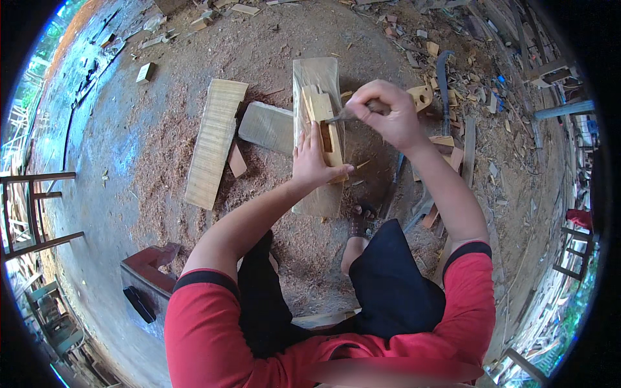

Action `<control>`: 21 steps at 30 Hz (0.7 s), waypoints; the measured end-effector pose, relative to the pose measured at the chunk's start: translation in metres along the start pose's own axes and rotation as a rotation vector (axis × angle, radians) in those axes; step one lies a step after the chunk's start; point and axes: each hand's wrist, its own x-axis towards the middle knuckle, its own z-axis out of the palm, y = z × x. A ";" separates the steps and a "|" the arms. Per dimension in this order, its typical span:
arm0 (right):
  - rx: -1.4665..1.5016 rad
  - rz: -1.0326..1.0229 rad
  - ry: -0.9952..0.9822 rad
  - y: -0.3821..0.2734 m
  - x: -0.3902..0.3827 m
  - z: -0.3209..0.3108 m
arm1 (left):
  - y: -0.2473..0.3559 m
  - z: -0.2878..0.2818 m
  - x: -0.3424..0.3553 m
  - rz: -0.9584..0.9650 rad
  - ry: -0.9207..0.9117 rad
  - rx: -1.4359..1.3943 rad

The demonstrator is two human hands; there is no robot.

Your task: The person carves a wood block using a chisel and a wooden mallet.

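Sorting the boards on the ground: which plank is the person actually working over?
The upright plank under the small wooden block, pinned by the left hand; the right hand holds a chisel. The pale striped plank lies untouched left.

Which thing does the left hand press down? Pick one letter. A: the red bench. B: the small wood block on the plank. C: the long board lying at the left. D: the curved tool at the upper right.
B: the left hand lies flat on the small wood block atop the plank, while the right hand holds a chisel to it.
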 end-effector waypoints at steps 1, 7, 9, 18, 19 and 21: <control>-0.128 0.026 -0.036 -0.011 0.002 0.003 | -0.001 -0.001 0.000 0.002 -0.010 0.005; -0.317 -0.327 -0.041 -0.012 -0.008 0.026 | -0.007 0.005 0.004 0.028 -0.038 0.004; -0.312 -0.387 -0.039 -0.017 -0.011 0.032 | -0.011 0.007 0.005 0.046 -0.051 -0.007; -0.230 -0.309 0.008 -0.017 -0.017 0.043 | -0.014 0.010 0.008 0.064 -0.066 -0.004; -0.231 -0.310 0.009 -0.017 -0.017 0.043 | -0.012 0.008 0.007 0.060 -0.080 0.038; -0.225 -0.278 -0.017 -0.019 -0.016 0.043 | -0.009 0.002 0.007 0.054 -0.092 0.083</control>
